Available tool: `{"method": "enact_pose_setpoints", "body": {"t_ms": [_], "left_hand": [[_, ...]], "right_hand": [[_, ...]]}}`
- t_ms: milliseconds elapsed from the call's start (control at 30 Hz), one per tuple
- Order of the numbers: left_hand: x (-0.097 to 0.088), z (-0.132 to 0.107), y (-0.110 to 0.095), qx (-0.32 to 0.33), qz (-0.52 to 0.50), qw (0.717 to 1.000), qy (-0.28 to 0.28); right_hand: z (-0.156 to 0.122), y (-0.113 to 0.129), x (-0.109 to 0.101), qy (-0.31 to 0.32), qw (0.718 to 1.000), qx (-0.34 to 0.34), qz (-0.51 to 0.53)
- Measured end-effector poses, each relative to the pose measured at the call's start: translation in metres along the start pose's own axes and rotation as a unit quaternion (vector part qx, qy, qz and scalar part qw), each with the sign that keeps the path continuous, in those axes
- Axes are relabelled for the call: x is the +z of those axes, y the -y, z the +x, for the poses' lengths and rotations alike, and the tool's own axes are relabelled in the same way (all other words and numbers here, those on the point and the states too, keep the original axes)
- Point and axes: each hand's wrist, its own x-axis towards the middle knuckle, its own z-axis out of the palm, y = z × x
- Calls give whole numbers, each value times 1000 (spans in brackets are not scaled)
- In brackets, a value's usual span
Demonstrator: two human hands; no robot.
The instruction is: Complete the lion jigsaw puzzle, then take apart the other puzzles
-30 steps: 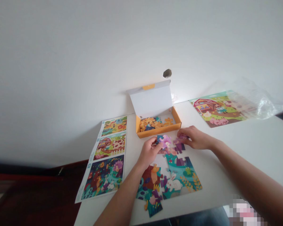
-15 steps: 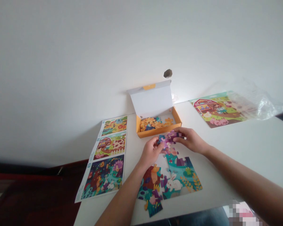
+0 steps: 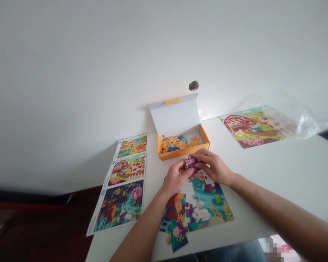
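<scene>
In the head view, the left hand (image 3: 176, 178) and right hand (image 3: 213, 168) meet above the far end of a partly built jigsaw puzzle (image 3: 205, 213), with a purple jigsaw piece (image 3: 190, 162) between them. The left hand is curled, its thumb and fingers closing on the piece from the near side. The right hand's fingers are bent over it from the right, nearly touching the left hand. The fingers hide how many pieces are joined there.

The piece looks like thin printed card: light and fairly stiff, though its tabs could bend or fray if forced. Its edges look like the best place to pinch it, keeping the tabs free.

The left forearm (image 3: 138, 233) rises from the near edge, and the right forearm (image 3: 278, 214) comes in low from the right.

Just beyond the hands, an open orange box (image 3: 184, 154) holds loose pieces (image 3: 173, 144), its white lid (image 3: 175, 116) standing up. A printed picture sheet (image 3: 123, 185) lies on the left of the tabletop (image 3: 276, 182), and a farm-scene puzzle (image 3: 251, 129) and a clear plastic bag (image 3: 307, 125) lie far right.
</scene>
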Motion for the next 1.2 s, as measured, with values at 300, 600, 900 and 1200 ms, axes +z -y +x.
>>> {"method": "enact_pose_setpoints", "body": {"t_ms": [300, 600, 900, 1200], "left_hand": [[0, 0, -3, 2, -7, 999, -35], [-20, 1, -17, 120, -169, 947, -244], [-36, 2, -19, 141, -103, 922, -344], [-32, 2, -24, 134, -165, 942, -258]], "right_hand": [[-2, 3, 0, -34, 998, 27, -39], [-2, 5, -18, 216, 963, 38, -158], [-1, 4, -11, 256, 953, 43, -158], [0, 6, -12, 259, 951, 49, -164]]}}
